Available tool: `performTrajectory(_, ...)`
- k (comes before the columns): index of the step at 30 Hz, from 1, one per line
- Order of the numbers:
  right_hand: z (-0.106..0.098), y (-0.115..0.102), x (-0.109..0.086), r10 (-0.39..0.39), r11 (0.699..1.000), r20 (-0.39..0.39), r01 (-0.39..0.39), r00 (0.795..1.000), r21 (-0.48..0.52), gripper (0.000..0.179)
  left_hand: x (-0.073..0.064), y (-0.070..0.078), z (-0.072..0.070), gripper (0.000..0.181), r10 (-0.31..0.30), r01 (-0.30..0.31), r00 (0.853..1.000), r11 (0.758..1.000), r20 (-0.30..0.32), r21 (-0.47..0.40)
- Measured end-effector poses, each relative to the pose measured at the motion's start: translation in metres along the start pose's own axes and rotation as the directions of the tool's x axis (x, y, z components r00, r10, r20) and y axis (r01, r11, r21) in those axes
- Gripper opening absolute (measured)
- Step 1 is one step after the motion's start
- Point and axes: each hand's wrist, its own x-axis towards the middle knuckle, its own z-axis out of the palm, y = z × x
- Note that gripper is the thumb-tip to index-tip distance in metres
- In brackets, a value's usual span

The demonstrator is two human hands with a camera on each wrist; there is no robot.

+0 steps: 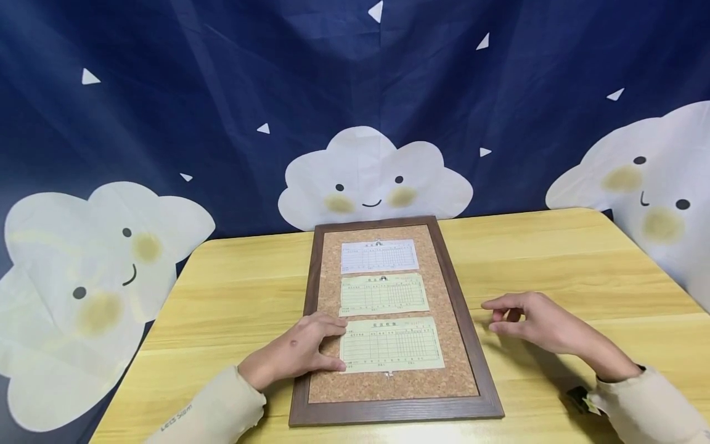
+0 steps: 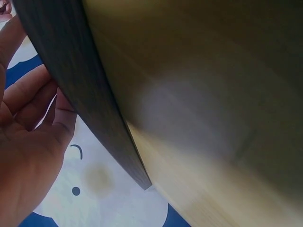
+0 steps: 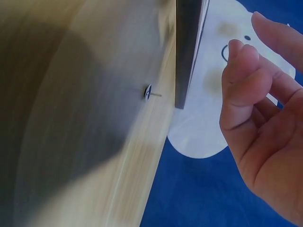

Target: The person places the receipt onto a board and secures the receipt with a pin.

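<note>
A cork board [image 1: 455,376] in a dark brown wooden frame [image 1: 396,410] lies on the table. My left hand [image 1: 305,345] reaches over the frame's left side, thumb and fingertips at the left edge of the lowest green paper form [image 1: 391,345]. Above it lie another green form [image 1: 383,294] and a white form [image 1: 379,256], each with a thumbtack near its top edge. To the right of the board, my right hand [image 1: 535,320] hovers over the table with loosely bent fingers and nothing held. A loose thumbtack [image 3: 148,92] lies on the table in the right wrist view.
The light wooden table [image 1: 222,296] extends on both sides of the board. Behind it hangs a dark blue cloth [image 1: 233,74] printed with smiling white clouds. Beside the right sleeve is a small dark object [image 1: 579,398].
</note>
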Motion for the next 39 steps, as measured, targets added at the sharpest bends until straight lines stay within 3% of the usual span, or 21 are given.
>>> performTrajectory(9,-0.006,0.008,-0.008,0.023,0.999,-0.015,-0.023,1.000,-0.033,0.026,-0.001,0.002,0.000,0.057,-0.002,0.002,1.000,1.000,0.002,-0.004)
performTrajectory(23,-0.011,0.015,-0.023,0.094,0.994,0.037,-0.092,0.995,-0.053,0.034,-0.003,0.003,0.001,0.056,0.004,-0.004,1.000,1.000,-0.006,0.000)
performTrajectory(39,-0.011,0.021,-0.023,0.205,0.974,0.062,-0.198,0.977,-0.108,0.023,0.001,0.004,-0.003,0.056,-0.011,0.011,1.000,1.000,0.001,-0.001)
